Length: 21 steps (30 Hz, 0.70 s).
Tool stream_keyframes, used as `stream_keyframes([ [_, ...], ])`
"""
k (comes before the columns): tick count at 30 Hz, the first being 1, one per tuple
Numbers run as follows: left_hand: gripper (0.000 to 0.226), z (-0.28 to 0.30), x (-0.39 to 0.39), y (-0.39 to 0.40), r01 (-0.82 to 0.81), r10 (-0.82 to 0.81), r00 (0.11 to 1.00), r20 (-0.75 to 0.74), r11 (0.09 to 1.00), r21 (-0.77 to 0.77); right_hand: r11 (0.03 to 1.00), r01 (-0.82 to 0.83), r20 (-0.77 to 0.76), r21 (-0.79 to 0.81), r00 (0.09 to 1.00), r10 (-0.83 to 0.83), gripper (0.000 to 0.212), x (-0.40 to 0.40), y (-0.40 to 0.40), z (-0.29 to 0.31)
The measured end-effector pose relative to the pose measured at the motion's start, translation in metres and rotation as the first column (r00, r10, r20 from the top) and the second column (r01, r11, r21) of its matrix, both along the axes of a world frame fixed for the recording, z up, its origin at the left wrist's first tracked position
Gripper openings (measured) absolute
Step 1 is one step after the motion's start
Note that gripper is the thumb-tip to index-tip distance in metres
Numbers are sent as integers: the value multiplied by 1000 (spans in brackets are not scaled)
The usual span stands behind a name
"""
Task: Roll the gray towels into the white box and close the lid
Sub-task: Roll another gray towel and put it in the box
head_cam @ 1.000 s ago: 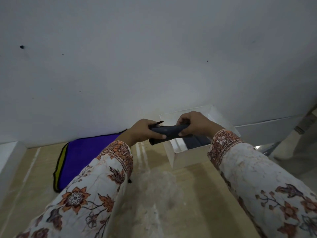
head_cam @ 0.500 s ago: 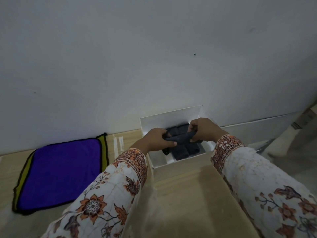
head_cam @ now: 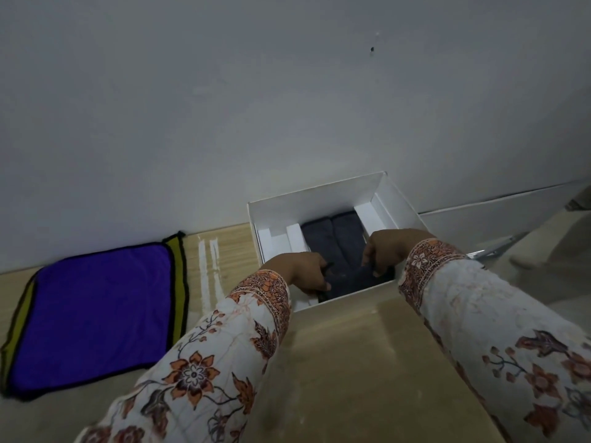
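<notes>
Both hands (head_cam: 343,263) gripping rolled gray towel (head_cam: 350,279), inside open white box (head_cam: 396,206)

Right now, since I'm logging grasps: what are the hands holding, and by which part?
A rolled gray towel, low inside the white box. The left hand grips its left end, the right hand its right end.

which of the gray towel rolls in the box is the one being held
The rolled towel nearest the box's front wall: left hand and right hand grip its ends. The two rolls behind it lie untouched.
</notes>
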<state>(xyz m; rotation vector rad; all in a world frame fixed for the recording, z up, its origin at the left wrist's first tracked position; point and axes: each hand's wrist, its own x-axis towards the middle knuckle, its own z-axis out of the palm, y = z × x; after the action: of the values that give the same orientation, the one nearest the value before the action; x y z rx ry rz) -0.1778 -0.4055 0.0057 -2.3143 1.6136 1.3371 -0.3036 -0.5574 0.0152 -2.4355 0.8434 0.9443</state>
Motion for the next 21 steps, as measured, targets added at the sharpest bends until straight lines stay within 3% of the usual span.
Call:
stream_keyframes([
  [7,43,-14,-4,-8,66,-33,968,249,990,-124,992,7,131,-125,991,9,31,-2,5,-20],
  [11,43,-7,3,-10,11,53,975,217,959,-283,996,31,174,-85,985,-16,39,-3,-2,-12],
  [16,29,-12,-5,-11,75,-30,974,226,978,-193,998,53,127,14,990,-55,18,-6,-4,-7],
  [21,29,-18,-12,-11,42,5,981,193,970,-239,990,66,194,-125,980,-41,11,-9,6,-21],
])
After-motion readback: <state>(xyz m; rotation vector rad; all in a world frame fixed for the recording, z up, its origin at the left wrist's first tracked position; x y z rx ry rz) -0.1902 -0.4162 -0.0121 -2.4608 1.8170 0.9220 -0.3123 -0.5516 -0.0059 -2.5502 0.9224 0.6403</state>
